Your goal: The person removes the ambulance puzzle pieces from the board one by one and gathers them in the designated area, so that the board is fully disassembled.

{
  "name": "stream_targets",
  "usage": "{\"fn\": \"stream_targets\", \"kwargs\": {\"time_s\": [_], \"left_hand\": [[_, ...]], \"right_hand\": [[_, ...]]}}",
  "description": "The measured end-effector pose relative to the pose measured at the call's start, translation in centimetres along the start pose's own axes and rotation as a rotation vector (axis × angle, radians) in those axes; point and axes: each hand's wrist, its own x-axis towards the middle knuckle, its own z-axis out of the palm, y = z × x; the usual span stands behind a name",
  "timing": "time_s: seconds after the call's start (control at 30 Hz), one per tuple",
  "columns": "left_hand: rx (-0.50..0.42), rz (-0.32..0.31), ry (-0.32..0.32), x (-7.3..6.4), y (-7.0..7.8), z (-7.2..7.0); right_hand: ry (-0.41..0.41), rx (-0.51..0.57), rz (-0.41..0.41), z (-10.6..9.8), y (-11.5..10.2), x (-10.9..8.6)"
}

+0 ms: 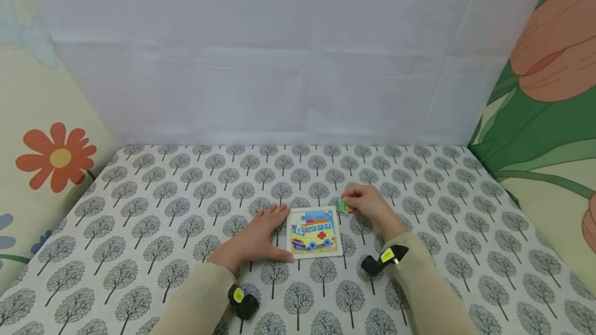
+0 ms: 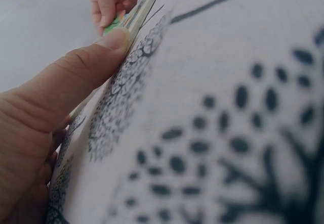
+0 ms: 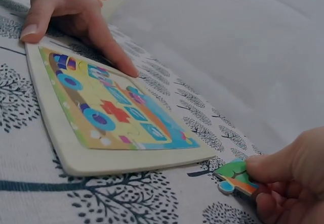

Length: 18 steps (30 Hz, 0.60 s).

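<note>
A jigsaw puzzle (image 1: 313,235) with a yellow ambulance picture lies flat in a pale square frame (image 3: 76,166). My left hand (image 1: 261,239) rests along the frame's left side, fingers spread. Its thumb (image 2: 96,57) touches the near left corner, and a fingertip lies along the far left edge in the right wrist view. Just off the frame's right side, my right hand (image 1: 370,206) pinches a small puzzle piece (image 3: 235,173) between thumb and fingers. The piece is mostly green, with orange and a blue knob. Part of it is hidden by the fingertips.
A white cloth printed with black trees (image 1: 186,195) covers the table. Behind it hangs a white sheet (image 1: 279,66). Flower-patterned panels stand at the left (image 1: 56,97) and right (image 1: 549,118). Small black devices (image 1: 244,303) are worn at both wrists.
</note>
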Motion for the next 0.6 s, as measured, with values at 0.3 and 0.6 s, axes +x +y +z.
{"fn": "stream_targets", "kwargs": {"time_s": [0.3,0.6], "left_hand": [[-0.008,0.003,0.004,0.0,-0.1,0.2],[-0.001,0.003,0.010,-0.1,0.0,0.0]], "right_hand": [[0.104,-0.426,-0.222,1.0,-0.1,-0.6],[0.173,-0.516,-0.265,1.8,-0.1,-0.7]]}}
